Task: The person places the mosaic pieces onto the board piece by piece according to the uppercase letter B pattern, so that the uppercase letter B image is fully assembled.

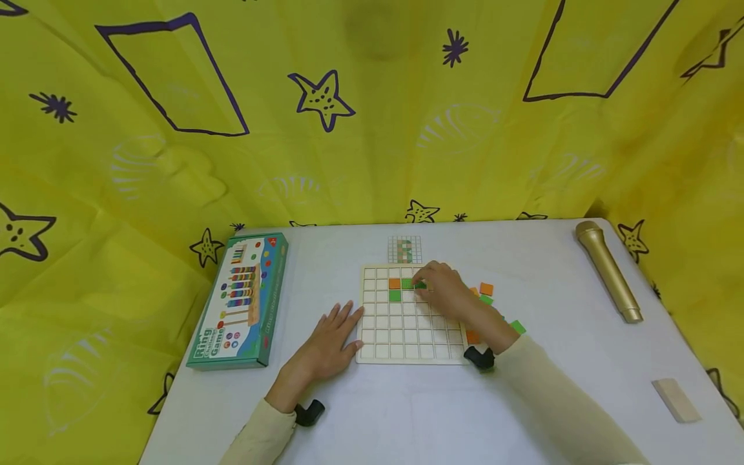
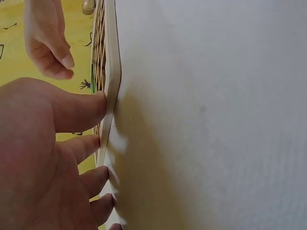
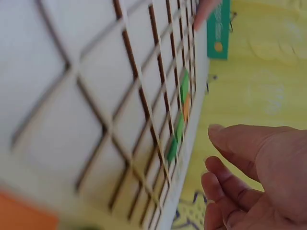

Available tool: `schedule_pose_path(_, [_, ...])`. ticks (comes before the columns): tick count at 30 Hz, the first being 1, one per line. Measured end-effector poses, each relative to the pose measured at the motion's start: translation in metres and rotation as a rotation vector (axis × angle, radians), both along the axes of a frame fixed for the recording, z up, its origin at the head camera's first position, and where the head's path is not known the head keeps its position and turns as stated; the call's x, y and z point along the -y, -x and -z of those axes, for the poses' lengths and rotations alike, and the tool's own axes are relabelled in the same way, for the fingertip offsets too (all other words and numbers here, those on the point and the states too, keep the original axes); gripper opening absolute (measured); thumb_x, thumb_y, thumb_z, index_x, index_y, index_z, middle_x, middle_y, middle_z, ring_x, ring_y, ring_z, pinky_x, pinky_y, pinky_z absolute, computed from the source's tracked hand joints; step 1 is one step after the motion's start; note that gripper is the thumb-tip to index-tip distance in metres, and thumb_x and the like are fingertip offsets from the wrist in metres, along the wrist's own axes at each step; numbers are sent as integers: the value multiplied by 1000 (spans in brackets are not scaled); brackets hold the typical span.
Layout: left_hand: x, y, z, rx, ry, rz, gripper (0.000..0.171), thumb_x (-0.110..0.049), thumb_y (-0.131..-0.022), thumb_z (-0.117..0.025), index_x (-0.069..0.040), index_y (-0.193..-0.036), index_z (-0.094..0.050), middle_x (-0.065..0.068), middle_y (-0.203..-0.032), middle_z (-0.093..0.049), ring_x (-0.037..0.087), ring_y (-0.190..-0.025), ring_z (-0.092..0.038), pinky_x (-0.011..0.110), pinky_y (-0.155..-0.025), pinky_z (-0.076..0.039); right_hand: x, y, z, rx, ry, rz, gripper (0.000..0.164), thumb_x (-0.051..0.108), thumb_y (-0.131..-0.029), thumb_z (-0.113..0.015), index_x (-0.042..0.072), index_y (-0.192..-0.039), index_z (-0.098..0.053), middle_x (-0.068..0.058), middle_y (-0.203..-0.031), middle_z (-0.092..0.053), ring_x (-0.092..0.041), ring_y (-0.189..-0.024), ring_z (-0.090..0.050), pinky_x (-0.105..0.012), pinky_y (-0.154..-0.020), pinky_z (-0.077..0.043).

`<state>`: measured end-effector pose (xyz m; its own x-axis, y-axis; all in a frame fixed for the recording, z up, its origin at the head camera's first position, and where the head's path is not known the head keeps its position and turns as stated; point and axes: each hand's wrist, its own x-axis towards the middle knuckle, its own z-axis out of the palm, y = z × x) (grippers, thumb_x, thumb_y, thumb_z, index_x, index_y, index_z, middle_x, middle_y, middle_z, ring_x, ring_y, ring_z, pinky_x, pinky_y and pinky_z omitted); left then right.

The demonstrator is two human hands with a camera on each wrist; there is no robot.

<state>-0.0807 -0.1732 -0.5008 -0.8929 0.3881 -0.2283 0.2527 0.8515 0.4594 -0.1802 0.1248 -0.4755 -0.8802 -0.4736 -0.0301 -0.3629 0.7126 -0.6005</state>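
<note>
A wooden grid board [image 1: 383, 345] with square cells lies on the table. One orange tile [image 1: 394, 283] and several green tiles [image 1: 395, 296] sit in its upper cells. My right hand [image 1: 444, 290] hovers over the board's upper right part, its fingertips right by a green tile [image 3: 171, 149]. In the right wrist view a gap shows between thumb and fingers, with nothing in it. My left hand [image 1: 328, 342] lies flat at the board's left side. Its thumb and fingertips [image 2: 98, 106] touch the board's edge, fingers spread.
Behind the board lies a small pattern card [image 1: 405, 258]. Loose orange and green tiles [image 1: 486, 289] are scattered on its right, partly hidden by my forearm. A game box [image 1: 238, 300] stands left; a gold microphone [image 1: 608, 271] and beige block [image 1: 676, 400] lie right.
</note>
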Motion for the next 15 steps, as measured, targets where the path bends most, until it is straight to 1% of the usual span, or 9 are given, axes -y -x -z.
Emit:
schedule_pose_path(4, [0,0,2,-2,-17,-6,67,-35,-110,-54,-17,-169,-28,13,-176,-18,40,-163,-11,62,-129,-14,-34,5,-7,53,23,85,24,17,-105,-67,5,-126,-71,-18,-133,-61,-39,-123,-55,-59,-107,-45])
schedule_pose_path(7, [0,0,2,-9,-22,-4,66,-34,-110,-54,-16,-168,-29,14,-176,-19,41,-163,-12,63,-129,-14,-61,6,-11,84,32,140,26,17,-106,-64,5,-129,-69,-18,-135,-59,-39,-125,-55,-58,-106,-49])
schedule_pose_path(11, [0,0,1,-10,-24,-3,66,-33,-110,-53,-15,-168,-29,14,-176,-19,41,-163,-12,63,-129,-14,-93,3,-16,111,30,185,30,17,-106,-63,3,-132,-67,-22,-137,-58,-44,-128,-54,-62,-106,-49])
schedule_pose_path(15, [0,-1,-2,0,-35,-1,66,-33,-110,-53,-14,-168,-29,15,-176,-18,41,-163,-11,64,-129,-13,-118,2,-14,148,-7,215,34,16,-104,-63,0,-134,-65,-27,-136,-57,-45,-124,-54,-63,-104,-48])
